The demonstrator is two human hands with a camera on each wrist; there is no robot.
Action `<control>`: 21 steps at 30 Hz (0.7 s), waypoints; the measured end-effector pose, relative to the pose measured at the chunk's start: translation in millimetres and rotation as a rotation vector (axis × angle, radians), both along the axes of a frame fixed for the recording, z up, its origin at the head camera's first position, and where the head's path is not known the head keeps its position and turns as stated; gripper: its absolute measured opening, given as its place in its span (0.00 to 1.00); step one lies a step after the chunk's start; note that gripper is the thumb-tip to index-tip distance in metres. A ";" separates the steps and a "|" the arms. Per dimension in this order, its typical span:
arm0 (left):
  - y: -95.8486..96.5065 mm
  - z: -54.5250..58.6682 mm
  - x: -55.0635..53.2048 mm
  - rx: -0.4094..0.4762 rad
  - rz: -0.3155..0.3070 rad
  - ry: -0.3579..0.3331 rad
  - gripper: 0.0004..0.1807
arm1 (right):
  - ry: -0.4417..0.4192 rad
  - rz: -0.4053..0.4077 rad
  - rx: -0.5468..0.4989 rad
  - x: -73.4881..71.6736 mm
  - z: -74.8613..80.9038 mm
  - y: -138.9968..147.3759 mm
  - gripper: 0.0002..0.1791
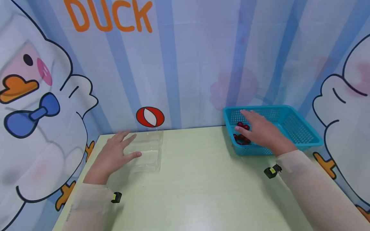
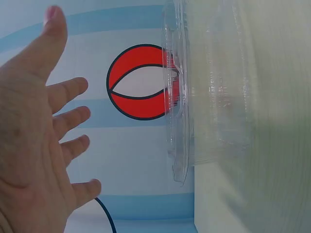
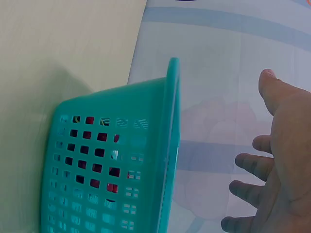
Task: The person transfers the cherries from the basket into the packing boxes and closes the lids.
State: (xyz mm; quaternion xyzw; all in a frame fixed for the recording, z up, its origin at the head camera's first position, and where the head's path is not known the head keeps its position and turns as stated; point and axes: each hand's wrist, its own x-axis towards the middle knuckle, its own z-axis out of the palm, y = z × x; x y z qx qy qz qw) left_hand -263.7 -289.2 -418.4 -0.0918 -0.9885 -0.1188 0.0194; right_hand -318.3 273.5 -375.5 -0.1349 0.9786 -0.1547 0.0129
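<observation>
My left hand hovers at the left side of a clear plastic container, fingers spread and holding nothing. In the left wrist view, a gap separates that hand from the container's transparent rim. Over the left part of a turquoise perforated basket is my right hand, its fingers extended and its palm without anything in it. Small glossy dark-red round fruits lie in the basket's left end, partly hidden by this hand. Through the basket wall, red patches show in the right wrist view.
A pale wood-grain table carries both containers, the clear one at left and the basket at right. Behind it hangs a blue-striped cloth with printed ducks, meeting the table's back edge. Small black devices sit at both wrists.
</observation>
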 end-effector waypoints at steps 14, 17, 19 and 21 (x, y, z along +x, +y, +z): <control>0.9 -1.6 -3.8 0.046 -0.006 -0.182 0.70 | -0.080 0.031 -0.008 -3.9 -19.8 -7.0 0.48; 0.5 -4.0 -7.4 0.048 -0.003 -0.205 0.71 | -0.098 0.035 -0.006 -4.9 -24.6 -8.3 0.47; 0.1 -5.0 -8.9 0.050 -0.005 -0.226 0.71 | -0.104 0.036 -0.005 -5.3 -27.7 -8.9 0.47; -0.6 -5.3 -8.7 0.059 -0.008 -0.247 0.71 | -0.105 0.035 -0.007 -4.7 -30.5 -9.3 0.46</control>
